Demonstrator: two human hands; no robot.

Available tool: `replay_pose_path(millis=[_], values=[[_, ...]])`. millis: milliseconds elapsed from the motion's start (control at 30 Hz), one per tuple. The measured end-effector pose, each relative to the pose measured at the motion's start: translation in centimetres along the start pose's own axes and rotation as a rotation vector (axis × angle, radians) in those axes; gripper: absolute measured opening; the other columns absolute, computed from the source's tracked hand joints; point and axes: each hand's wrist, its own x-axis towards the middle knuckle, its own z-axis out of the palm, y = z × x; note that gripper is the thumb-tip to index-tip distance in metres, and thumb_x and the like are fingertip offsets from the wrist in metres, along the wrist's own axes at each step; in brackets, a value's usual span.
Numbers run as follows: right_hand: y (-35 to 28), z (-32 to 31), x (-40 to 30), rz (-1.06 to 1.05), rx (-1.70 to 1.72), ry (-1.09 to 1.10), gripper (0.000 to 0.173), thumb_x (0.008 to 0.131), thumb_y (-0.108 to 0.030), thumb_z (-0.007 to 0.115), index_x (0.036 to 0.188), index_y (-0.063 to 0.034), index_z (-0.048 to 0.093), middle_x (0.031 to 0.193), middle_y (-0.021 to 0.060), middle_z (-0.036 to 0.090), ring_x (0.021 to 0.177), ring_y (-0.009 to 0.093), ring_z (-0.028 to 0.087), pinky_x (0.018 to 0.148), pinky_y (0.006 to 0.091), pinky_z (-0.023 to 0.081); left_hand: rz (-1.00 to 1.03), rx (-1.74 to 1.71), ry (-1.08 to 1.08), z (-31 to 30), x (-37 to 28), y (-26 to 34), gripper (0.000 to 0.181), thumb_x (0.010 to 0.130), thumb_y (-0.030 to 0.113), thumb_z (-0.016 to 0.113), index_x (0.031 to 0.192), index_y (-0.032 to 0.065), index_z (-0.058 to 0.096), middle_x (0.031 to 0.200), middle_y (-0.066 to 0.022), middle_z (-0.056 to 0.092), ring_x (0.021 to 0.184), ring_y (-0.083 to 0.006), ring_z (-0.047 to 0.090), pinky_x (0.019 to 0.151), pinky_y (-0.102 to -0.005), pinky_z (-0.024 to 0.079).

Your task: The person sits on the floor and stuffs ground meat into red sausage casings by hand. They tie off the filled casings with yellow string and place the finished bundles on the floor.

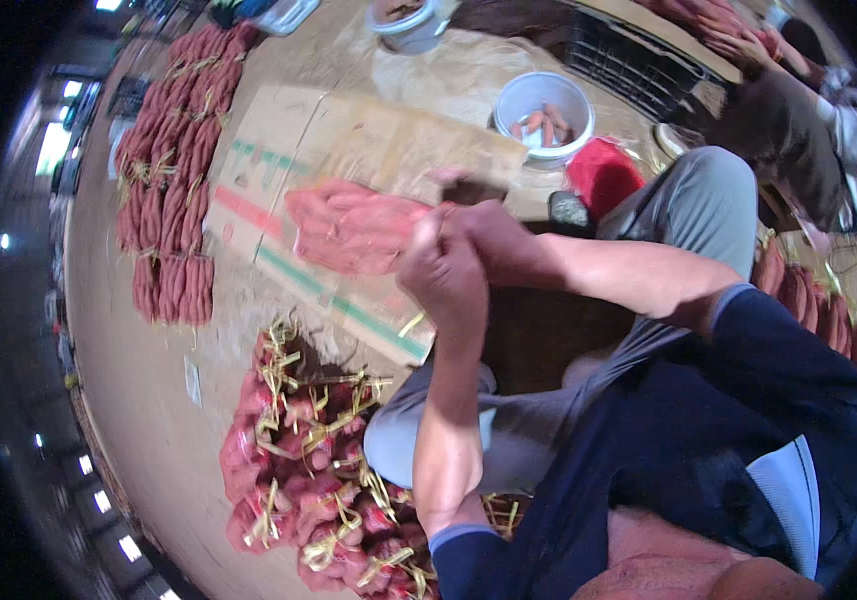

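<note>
A red mesh bag of sweet potatoes (pixel 353 225) lies on flattened cardboard (pixel 391 142) before me. My left hand (pixel 443 274) is closed at the near end of the bag. Against it, my right hand (pixel 500 236) is also closed at that gathered end. The fingers hide the exact grip and whether the end is tied. Several similar filled mesh bags with yellow ties (pixel 323 480) are heaped by my left knee.
Rows of tied sweet potato bags (pixel 173 172) lie at the far left. Beyond the cardboard stands a pale bucket (pixel 582 112) with several sweet potatoes. A red item (pixel 602 176) is by my right knee. A black plastic crate (pixel 631 67) and another person (pixel 788 142) are at upper right.
</note>
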Motion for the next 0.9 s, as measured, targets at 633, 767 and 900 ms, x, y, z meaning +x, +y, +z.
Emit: replay_pose_path(millis=[633, 767, 900], values=[[26.2, -16.1, 0.8, 0.211, -0.764, -0.761, 0.022, 0.081, -0.029, 0.069, 0.097, -0.0132, 0.075, 0.100, 0.0171, 0.070, 0.093, 0.033, 0.069, 0.078, 0.0462, 0.055, -0.249, -0.211, -0.055, 1.1, -0.9, 0.2, 0.010, 0.100, 0.005, 0.058, 0.102, -0.0032, 0.063, 0.088, -0.0107, 0.071, 0.081, -0.0158, 0.067, 0.072, -0.0295, 0.057], [31.6, -13.1, -0.8, 0.237, -0.739, -0.949, 0.031, 0.084, -0.024, 0.066, 0.115, -0.0191, 0.072, 0.113, 0.0128, 0.069, 0.108, 0.031, 0.065, 0.088, 0.0403, 0.054, -0.140, 0.116, -0.064, 0.5, -1.0, -0.3, 0.011, 0.098, 0.007, 0.063, 0.102, -0.0026, 0.064, 0.093, -0.0100, 0.070, 0.085, -0.0164, 0.067, 0.079, -0.0289, 0.054], [36.8, -7.8, -2.9, 0.016, -1.037, -1.209, 0.028, 0.085, -0.028, 0.062, 0.106, -0.0156, 0.077, 0.121, 0.0029, 0.067, 0.125, 0.023, 0.055, 0.094, 0.0473, 0.044, -0.182, 0.166, -0.081, 0.1, -1.3, 0.1, 0.012, 0.094, 0.006, 0.067, 0.103, -0.0029, 0.065, 0.093, -0.0112, 0.071, 0.086, -0.0167, 0.067, 0.082, -0.0288, 0.052]])
